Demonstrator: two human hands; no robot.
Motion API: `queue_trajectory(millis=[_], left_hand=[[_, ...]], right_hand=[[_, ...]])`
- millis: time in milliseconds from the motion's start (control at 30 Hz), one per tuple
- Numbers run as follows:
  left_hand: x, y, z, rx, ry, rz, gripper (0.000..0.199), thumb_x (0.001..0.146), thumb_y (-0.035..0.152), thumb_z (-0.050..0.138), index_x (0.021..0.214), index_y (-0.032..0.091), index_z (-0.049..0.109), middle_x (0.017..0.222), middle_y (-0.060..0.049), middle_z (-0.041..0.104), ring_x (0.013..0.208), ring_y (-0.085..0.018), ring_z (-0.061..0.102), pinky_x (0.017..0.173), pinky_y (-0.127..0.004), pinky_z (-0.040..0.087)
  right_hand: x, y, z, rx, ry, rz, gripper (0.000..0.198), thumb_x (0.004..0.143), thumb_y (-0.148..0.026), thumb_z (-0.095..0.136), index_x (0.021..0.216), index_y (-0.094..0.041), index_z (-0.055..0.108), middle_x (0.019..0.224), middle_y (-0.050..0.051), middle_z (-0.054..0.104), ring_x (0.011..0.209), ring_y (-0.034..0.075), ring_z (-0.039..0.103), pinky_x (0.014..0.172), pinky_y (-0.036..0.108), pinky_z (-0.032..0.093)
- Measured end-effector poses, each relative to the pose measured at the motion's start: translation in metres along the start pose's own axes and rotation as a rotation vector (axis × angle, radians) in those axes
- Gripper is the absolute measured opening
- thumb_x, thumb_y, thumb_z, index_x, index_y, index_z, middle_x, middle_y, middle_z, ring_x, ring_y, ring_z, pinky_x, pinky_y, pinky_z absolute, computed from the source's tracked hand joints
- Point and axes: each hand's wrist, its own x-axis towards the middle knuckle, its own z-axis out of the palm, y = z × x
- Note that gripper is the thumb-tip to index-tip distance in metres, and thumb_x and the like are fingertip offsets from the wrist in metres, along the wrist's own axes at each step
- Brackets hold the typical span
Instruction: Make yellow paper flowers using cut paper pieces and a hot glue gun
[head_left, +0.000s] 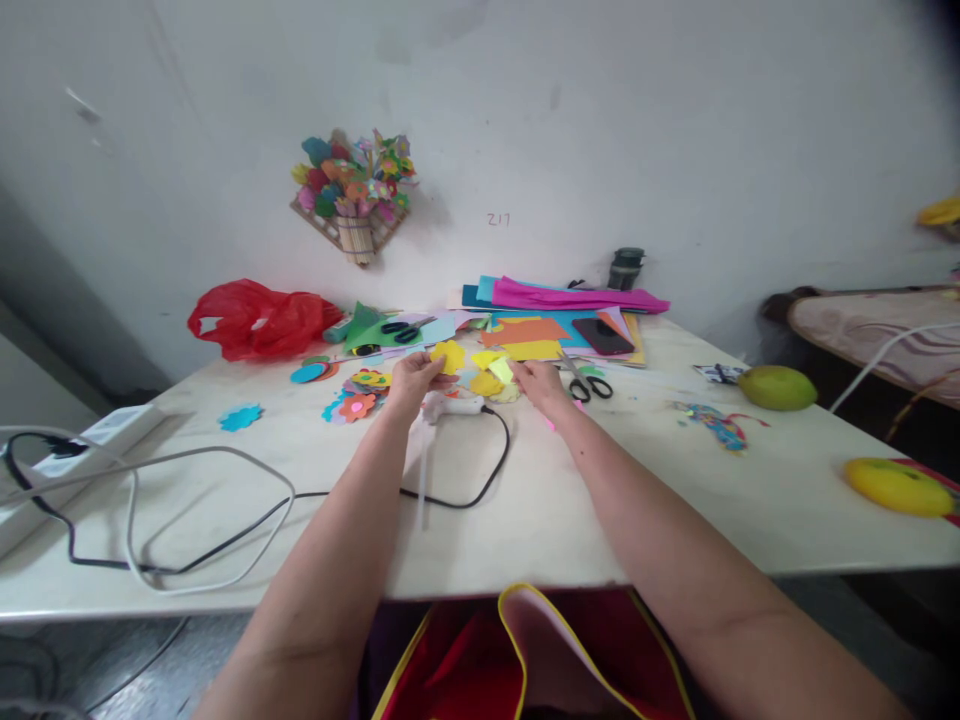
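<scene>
Over the middle of the table, my left hand (415, 382) pinches a yellow flower-shaped cutout (449, 356) between thumb and fingers. My right hand (541, 386) is closed on a pale yellow piece of paper (500, 371), a short gap to the right of the cutout. Several yellow cutouts (486, 384) lie between and below the hands. Just under my left hand rests a white glue gun (459, 405) with a black cord and a pale glue stick (423, 480) pointing toward me. Black-handled scissors (589, 387) lie beside my right hand.
Layered flower cutouts (358, 405) and a blue cutout (241, 417) lie left. Coloured sheets (525, 337), a phone (602, 336) and a red plastic bag (259, 318) sit at the back. Cables (217, 450) cross the left side near a power strip (112, 430). A green-yellow fruit (778, 387) is right.
</scene>
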Motion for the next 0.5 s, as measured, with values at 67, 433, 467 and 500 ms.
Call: queue_trajectory(millis=[67, 433, 467, 500], left_hand=[[0.0003, 0.0004, -0.0005, 0.005, 0.013, 0.002, 0.028, 0.065, 0.027, 0.070, 0.066, 0.013, 0.046, 0.051, 0.000, 0.058, 0.055, -0.017, 0.065, 0.050, -0.021, 0.051], [0.0042, 0.0032, -0.0036, -0.005, 0.067, 0.059, 0.024, 0.068, 0.027, 0.065, 0.082, 0.011, 0.056, 0.061, -0.002, 0.062, 0.057, -0.015, 0.064, 0.054, -0.021, 0.051], [0.0048, 0.0033, -0.0041, -0.011, 0.080, 0.071, 0.024, 0.067, 0.027, 0.066, 0.081, 0.011, 0.055, 0.062, -0.002, 0.061, 0.057, -0.014, 0.064, 0.052, -0.021, 0.050], [0.0055, 0.0035, -0.0047, -0.012, 0.095, 0.083, 0.025, 0.066, 0.028, 0.066, 0.081, 0.011, 0.054, 0.063, -0.002, 0.061, 0.056, -0.014, 0.064, 0.051, -0.021, 0.049]], right_hand=[[-0.0002, 0.0000, -0.0006, -0.075, 0.019, -0.036, 0.035, 0.072, -0.046, 0.053, 0.054, -0.017, 0.055, 0.049, 0.000, 0.052, 0.051, 0.011, 0.047, 0.048, 0.021, 0.034], [0.0024, 0.0024, -0.0003, -0.164, 0.029, -0.002, 0.033, 0.081, -0.038, 0.043, 0.065, -0.016, 0.063, 0.058, 0.004, 0.061, 0.057, 0.014, 0.054, 0.056, 0.023, 0.039], [0.0034, 0.0041, 0.0007, -0.184, 0.034, -0.039, 0.026, 0.079, -0.032, 0.047, 0.067, -0.016, 0.064, 0.063, 0.005, 0.063, 0.062, 0.014, 0.056, 0.059, 0.023, 0.040], [0.0046, 0.0062, 0.0021, -0.193, 0.039, -0.074, 0.020, 0.076, -0.027, 0.049, 0.070, -0.016, 0.065, 0.069, 0.005, 0.065, 0.066, 0.014, 0.057, 0.062, 0.023, 0.041]])
